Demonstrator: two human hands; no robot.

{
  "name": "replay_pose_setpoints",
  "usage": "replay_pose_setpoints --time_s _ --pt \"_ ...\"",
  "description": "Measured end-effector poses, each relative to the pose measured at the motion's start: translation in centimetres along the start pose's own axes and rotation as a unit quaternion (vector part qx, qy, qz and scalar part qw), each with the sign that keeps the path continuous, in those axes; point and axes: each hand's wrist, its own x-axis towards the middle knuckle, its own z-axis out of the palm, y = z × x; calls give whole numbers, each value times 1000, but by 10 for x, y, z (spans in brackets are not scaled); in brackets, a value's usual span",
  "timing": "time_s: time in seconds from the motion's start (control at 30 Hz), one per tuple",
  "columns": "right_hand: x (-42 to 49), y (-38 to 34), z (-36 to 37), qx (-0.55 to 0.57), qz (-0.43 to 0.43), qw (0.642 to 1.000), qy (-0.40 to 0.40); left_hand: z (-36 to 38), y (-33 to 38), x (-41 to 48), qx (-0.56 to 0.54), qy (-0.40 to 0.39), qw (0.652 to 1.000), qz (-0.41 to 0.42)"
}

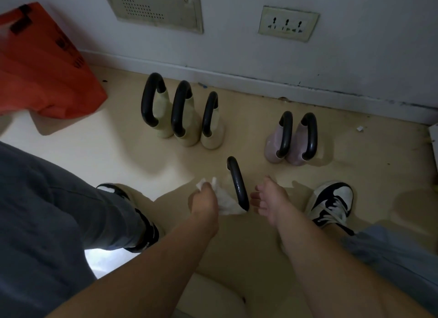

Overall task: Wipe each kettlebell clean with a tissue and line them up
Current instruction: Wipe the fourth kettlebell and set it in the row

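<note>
And there it was: our left grip (203, 200) was curled round a crumpled white tissue (225, 200), pinching it tight. The tissue trailed down to the right, reaching the foot of the near kettlebell (237, 185). That bell's black loop handle rose just right of the left grip. We could not tell its body colour (the wad and the knuckles covered it). Our right grip (267, 198) hung on the other side of the handle, fingers loose and spread, holding nothing. Its fingertips lay just beside the handle, and we could not tell whether they touched it. So the near kettlebell stood on the floor (99, 142), between the two grips.

Beyond the left grip, toward the wall (355, 45), three cream kettlebells (189, 128) stood in a tight row, side by side, black handles turned the same way. Beyond the right grip and a little to its right, two pink kettlebells (295, 149) stood pressed together, well apart from the cream row. Far beyond and left of the left grip, an orange bag (42, 64) slumped by the wall. High beyond both grips, a wall socket (288, 23) and a pale vented panel (156, 7) sat in the wall. Just right of the right grip was our right shoe (331, 204), black and white. The left shoe (149, 232) sat left of the left grip, partly under a grey trouser leg (59, 211).
</note>
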Motion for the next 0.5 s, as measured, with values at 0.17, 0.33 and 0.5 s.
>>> replay_pose_setpoints --time_s 0.17,0.33,0.5 --pt "11 -6 10 -8 -6 1000 3 14 8 -6 49 -105 991 61" --pt "11 -17 4 -56 5 998 -28 38 13 -3 2 -175 985 -6" --pt "19 -38 19 -39 19 997 -70 57 39 11 21 -145 988 -43"
